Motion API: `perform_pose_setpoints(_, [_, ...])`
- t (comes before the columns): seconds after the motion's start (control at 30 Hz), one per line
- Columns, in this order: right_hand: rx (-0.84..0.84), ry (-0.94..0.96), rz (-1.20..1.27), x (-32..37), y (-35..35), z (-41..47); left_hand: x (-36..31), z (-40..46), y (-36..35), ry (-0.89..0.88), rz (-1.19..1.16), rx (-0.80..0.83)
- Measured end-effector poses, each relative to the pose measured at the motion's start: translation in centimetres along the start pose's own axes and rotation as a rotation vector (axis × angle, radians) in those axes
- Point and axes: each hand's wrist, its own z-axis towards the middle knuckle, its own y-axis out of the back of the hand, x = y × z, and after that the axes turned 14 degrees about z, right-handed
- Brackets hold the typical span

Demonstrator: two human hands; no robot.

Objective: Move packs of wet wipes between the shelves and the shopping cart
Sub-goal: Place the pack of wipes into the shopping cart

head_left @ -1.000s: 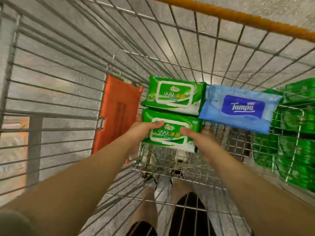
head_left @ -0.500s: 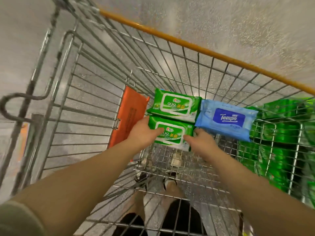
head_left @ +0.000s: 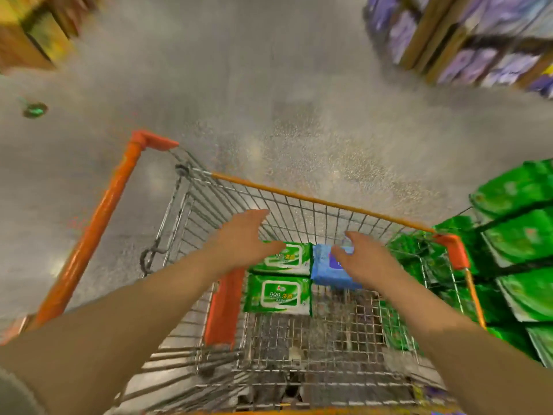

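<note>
Here both forearms reach out over the near end of the shopping cart (head_left: 326,202), and neither hand holds anything. The left hand (head_left: 239,238) hovers with fingers spread and loosely straight above the packs, and the right hand (head_left: 359,259) hangs just above the blue pack (head_left: 324,269), fingers relaxed and apart, gripping nothing. Beneath them three packs of wet wipes lie flat on the wire floor: the near green pack (head_left: 278,293) sits square against the far green pack (head_left: 288,259), with the blue one touching alongside, probably packed edge to edge to leave room for more. An orange flap (head_left: 223,310) stands just left of them. To the right, close beside the cart, a shelf of green packs (head_left: 520,253) is stacked within easy reach, which likely explains why the cart is parked there. Farther off, blurred shelves with purple goods (head_left: 478,40) line the aisle.
</note>
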Motion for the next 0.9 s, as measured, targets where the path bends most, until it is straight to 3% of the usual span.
perform_pose_setpoints(0.17, [-0.173, 0.091, -0.011, 3.1, 5.7, -4.7, -1.8, -2.1, 6.8, -0.138, 0.063, -0.092])
perform_pose_setpoints(0.43, [-0.435, 0.081, -0.084, 5.1, 12.9, -13.7, -7.6, -5.6, 14.9, -0.359, 0.189, -0.257])
perform_pose_setpoints(0.9, [-0.680, -0.095, -0.126, -0.2, 18.5, -33.0, -23.8, -15.4, 18.9, -0.802, 0.362, -0.408])
